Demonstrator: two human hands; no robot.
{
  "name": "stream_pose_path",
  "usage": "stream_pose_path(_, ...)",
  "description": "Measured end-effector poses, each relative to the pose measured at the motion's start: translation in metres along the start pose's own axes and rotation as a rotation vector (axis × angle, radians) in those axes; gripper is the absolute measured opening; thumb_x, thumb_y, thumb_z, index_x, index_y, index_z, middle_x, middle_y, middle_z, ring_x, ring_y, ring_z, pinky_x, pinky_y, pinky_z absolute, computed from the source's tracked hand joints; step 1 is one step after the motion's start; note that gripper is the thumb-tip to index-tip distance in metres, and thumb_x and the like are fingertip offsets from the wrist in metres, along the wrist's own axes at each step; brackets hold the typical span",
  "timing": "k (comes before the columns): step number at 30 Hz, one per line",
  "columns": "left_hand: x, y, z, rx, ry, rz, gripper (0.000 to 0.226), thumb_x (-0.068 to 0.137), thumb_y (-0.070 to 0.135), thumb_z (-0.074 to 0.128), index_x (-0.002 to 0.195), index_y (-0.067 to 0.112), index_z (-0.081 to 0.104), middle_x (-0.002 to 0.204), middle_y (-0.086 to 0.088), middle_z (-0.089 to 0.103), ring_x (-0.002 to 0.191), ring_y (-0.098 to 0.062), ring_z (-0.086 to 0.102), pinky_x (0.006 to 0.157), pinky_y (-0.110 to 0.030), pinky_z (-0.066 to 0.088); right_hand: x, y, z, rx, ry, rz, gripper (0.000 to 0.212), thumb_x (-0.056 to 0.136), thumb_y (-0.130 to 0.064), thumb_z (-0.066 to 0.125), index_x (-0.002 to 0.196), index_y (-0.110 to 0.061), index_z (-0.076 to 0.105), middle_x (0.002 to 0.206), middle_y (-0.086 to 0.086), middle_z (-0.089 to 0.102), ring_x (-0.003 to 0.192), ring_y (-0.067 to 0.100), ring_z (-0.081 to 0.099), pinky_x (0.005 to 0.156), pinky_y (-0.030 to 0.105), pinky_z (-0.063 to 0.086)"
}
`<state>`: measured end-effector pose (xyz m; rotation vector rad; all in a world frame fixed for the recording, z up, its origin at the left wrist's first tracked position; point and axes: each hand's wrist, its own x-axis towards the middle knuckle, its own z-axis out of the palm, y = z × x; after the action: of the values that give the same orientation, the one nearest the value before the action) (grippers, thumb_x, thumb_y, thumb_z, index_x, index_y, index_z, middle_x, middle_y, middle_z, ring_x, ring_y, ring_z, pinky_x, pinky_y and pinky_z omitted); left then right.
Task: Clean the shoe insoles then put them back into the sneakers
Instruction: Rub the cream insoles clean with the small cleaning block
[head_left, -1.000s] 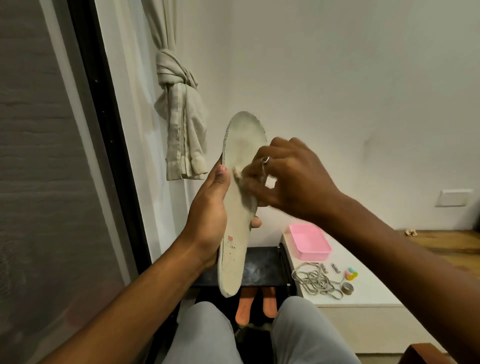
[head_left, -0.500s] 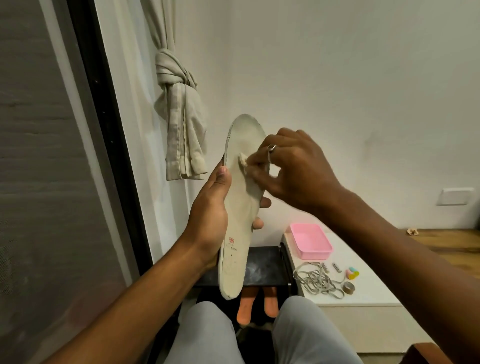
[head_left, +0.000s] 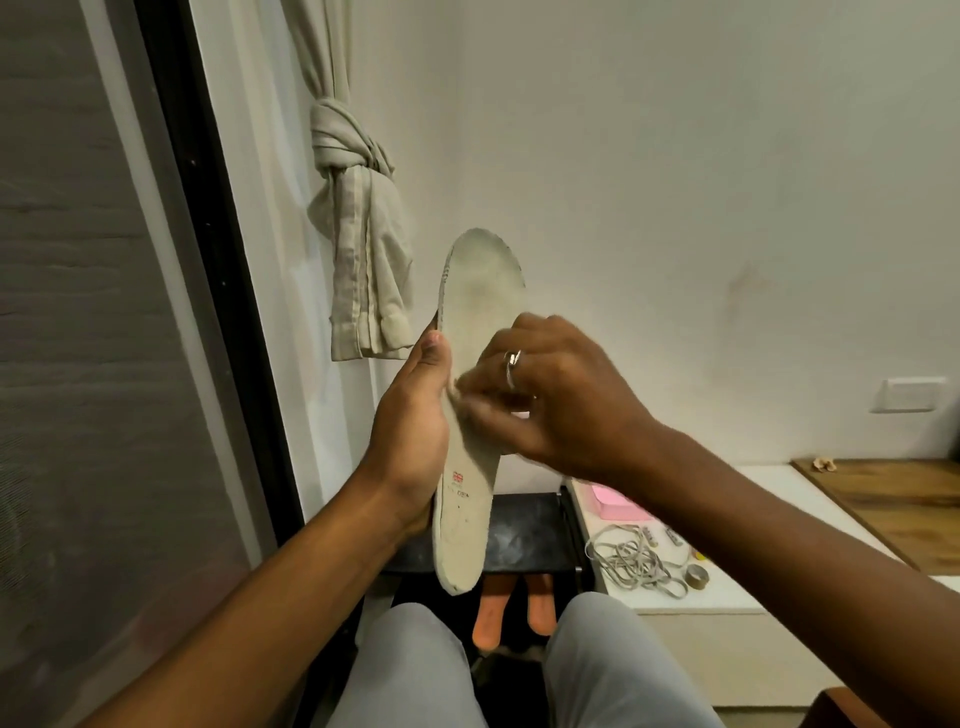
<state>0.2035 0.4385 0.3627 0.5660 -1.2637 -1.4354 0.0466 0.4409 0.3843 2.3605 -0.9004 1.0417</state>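
While the left hand (head_left: 410, 431) clamps the upright insole (head_left: 480, 312) by its left edge, thumb on the face | right hand (head_left: 561, 395) bunches its fingertips against the insole's middle | fingertips motion-blurred, cannot tell whether they pinch anything | pink box (head_left: 615, 501) half hidden behind the right forearm
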Motion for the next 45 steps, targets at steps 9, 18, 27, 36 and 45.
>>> stream_pose_path(9, -0.005, -0.003, 0.004, 0.075, -0.098, -0.039, 0.060, 0.105, 0.055, 0.023, 0.140, 0.018, 0.054, 0.115, -0.026, 0.068, 0.073, -0.025, 0.066, 0.056, -0.034, 0.051, 0.029, 0.031, -0.004, -0.049, 0.208, 0.171, 0.021, 0.088, -0.033, 0.074, 0.097, -0.015, 0.081, 0.087, 0.000, 0.074, 0.079, 0.019, 0.059, 0.070, 0.044, 0.051)
stream_pose_path(18, -0.002, -0.002, 0.004, 0.047, -0.075, -0.041, 0.058, 0.105, 0.056, 0.024, 0.139, 0.020, 0.056, 0.113, -0.024, 0.069, 0.078, -0.028, 0.065, 0.062, -0.037, 0.047, 0.036, 0.032, -0.001, 0.014, 0.253, 0.221, 0.020, 0.088, -0.035, 0.073, 0.096, -0.018, 0.081, 0.084, -0.001, 0.073, 0.076, 0.015, 0.056, 0.069, 0.041, 0.050)
stream_pose_path(27, -0.003, 0.001, 0.005, 0.044, -0.059, 0.009, 0.053, 0.108, 0.050, 0.025, 0.139, 0.018, 0.052, 0.109, -0.023, 0.068, 0.077, -0.029, 0.065, 0.061, -0.037, 0.046, 0.046, 0.018, -0.001, 0.029, 0.273, 0.199, 0.018, 0.088, -0.032, 0.073, 0.096, -0.018, 0.081, 0.085, -0.002, 0.074, 0.078, 0.016, 0.060, 0.070, 0.034, 0.049)
stream_pose_path(36, -0.005, 0.001, 0.008, 0.055, -0.073, 0.036, 0.046, 0.109, 0.045, 0.025, 0.139, 0.022, 0.051, 0.105, -0.022, 0.068, 0.078, -0.031, 0.064, 0.059, -0.036, 0.046, 0.047, 0.006, -0.001, 0.073, 0.228, 0.166, 0.017, 0.090, -0.028, 0.071, 0.096, -0.016, 0.081, 0.085, -0.002, 0.072, 0.078, 0.014, 0.061, 0.071, 0.030, 0.047)
stream_pose_path(45, -0.007, 0.002, 0.010, 0.104, -0.075, 0.050, 0.043, 0.108, 0.045, 0.025, 0.137, 0.027, 0.051, 0.110, -0.021, 0.069, 0.076, -0.028, 0.068, 0.057, -0.035, 0.047, 0.050, 0.014, -0.003, 0.056, 0.288, 0.201, 0.016, 0.091, -0.027, 0.071, 0.098, -0.015, 0.080, 0.087, 0.000, 0.071, 0.079, 0.016, 0.061, 0.071, 0.033, 0.049)
